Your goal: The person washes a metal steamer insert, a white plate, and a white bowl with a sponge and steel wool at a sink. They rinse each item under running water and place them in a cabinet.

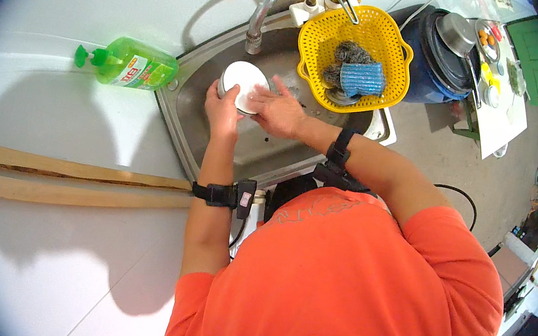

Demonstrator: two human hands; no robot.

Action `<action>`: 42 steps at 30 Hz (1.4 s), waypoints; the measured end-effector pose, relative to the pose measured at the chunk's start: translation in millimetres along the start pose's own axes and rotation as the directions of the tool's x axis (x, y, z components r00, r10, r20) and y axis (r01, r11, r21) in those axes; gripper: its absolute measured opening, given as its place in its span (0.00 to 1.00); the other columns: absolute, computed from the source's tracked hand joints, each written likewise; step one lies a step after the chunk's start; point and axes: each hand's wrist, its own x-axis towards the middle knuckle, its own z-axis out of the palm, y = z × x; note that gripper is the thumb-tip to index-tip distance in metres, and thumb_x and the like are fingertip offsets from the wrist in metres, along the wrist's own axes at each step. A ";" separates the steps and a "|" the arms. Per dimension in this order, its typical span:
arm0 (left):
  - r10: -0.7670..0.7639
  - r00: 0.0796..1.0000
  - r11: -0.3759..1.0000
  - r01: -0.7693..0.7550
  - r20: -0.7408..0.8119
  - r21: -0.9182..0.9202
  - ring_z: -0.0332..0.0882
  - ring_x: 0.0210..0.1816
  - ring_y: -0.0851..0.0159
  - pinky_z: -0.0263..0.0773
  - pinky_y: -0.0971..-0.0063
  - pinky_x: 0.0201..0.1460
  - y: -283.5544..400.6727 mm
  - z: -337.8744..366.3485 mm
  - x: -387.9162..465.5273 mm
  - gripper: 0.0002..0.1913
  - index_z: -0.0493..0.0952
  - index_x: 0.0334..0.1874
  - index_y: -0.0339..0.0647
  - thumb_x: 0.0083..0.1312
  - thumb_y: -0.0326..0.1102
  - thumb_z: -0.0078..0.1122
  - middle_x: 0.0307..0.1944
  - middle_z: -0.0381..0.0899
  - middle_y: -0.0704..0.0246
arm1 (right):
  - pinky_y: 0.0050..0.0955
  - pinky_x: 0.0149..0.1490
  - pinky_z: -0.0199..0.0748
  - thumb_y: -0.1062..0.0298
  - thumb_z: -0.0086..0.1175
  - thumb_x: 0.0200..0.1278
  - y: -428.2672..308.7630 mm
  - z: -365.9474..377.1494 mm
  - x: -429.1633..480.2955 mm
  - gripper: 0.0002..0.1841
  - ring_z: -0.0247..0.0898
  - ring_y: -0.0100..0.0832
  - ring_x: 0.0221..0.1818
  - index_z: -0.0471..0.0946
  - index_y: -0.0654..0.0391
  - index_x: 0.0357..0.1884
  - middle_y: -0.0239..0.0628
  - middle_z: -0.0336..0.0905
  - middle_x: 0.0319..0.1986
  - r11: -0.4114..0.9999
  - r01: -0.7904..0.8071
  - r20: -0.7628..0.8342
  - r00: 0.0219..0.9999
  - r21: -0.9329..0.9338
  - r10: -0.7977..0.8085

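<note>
Over the stainless steel sink (260, 155), my left hand (223, 110) grips a white bowl (240, 81) by its side, thumb near the rim. The bowl is tilted so that a round white face shows upward. My right hand (279, 110) lies against the bowl's right side, its fingers spread and partly over the white surface. Whether any water runs is not plain. A curved chrome faucet (271, 6) stands above and beyond the bowl, its spout pointing down into the basin. Small dark bits lie on the sink's bottom.
A yellow plastic colander basket (310, 40) sits over the sink's right end, holding steel wool scourers (352, 53) and a blue sponge (362, 78). Left of the sink is a green dish-soap pump bottle (134, 64). Right stand a lidded blue barrel (413, 59) bearing a steel saucepan (455, 34), and a white table (505, 119).
</note>
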 end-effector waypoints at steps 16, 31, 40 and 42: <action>0.143 0.809 0.703 0.322 0.570 -0.634 0.72 0.56 0.58 0.67 0.59 0.58 -29.5 -4.2 16.2 0.20 0.67 0.58 0.36 0.65 0.34 0.54 0.54 0.74 0.64 | 0.33 0.40 0.75 0.63 0.52 0.62 61.0 -26.8 30.8 0.13 0.76 0.34 0.31 0.76 0.65 0.40 0.39 0.80 0.28 -0.148 -0.303 0.309 0.601 0.941 0.737; 0.165 0.918 0.853 0.051 0.360 -0.519 0.78 0.43 0.67 0.74 0.70 0.48 -7.7 23.9 22.5 0.11 0.72 0.48 0.34 0.63 0.23 0.53 0.43 0.78 0.67 | 0.25 0.40 0.66 0.72 0.53 0.57 101.0 -105.6 31.7 0.12 0.68 0.23 0.35 0.74 0.65 0.43 0.35 0.76 0.33 0.451 -0.274 -0.343 0.361 0.850 0.867; 0.121 0.941 0.878 0.046 0.315 -0.476 0.78 0.40 0.68 0.74 0.73 0.44 -5.5 37.0 25.2 0.11 0.74 0.47 0.34 0.63 0.24 0.53 0.41 0.78 0.68 | 0.30 0.58 0.67 0.65 0.49 0.60 37.0 -49.8 26.0 0.18 0.72 0.45 0.51 0.71 0.64 0.51 0.48 0.75 0.48 0.697 -0.208 -0.394 0.699 0.686 0.596; 0.116 0.929 0.910 0.043 0.351 -0.413 0.77 0.38 0.71 0.73 0.77 0.42 -4.7 32.6 22.5 0.11 0.75 0.47 0.34 0.62 0.24 0.53 0.39 0.78 0.70 | 0.33 0.59 0.67 0.61 0.48 0.62 31.9 -31.2 34.3 0.19 0.73 0.48 0.49 0.72 0.64 0.50 0.50 0.76 0.46 0.915 -0.061 -0.565 0.769 0.400 0.299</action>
